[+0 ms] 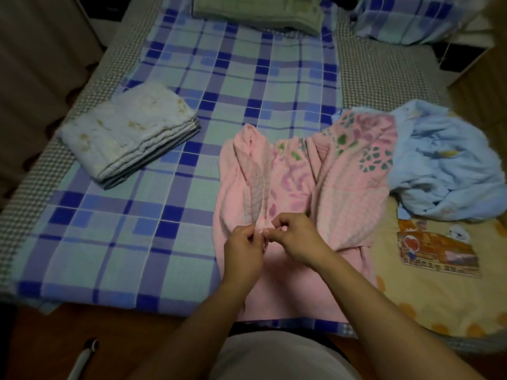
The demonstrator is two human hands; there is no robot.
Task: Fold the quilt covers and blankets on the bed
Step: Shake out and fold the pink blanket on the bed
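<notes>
A pink blanket [340, 171] with green and purple flower patterns lies rumpled on the bed, right of centre. My left hand [242, 249] and my right hand [297, 238] meet at its near middle, and each pinches a bit of the pink edge between thumb and fingers. A crumpled light blue quilt cover [444, 165] lies at the right, on a yellow cartoon-print blanket [439, 275]. A folded pale blue cloth [129, 133] sits at the left. A folded green blanket [258, 12] rests at the far end.
The bed carries a blue and green plaid sheet [131, 237] over a checked mattress cover [384, 72]. A plaid pillow [411, 17] lies at the far right. Wooden floor [82, 330] shows at the near edge, with a white object [85, 357] on it.
</notes>
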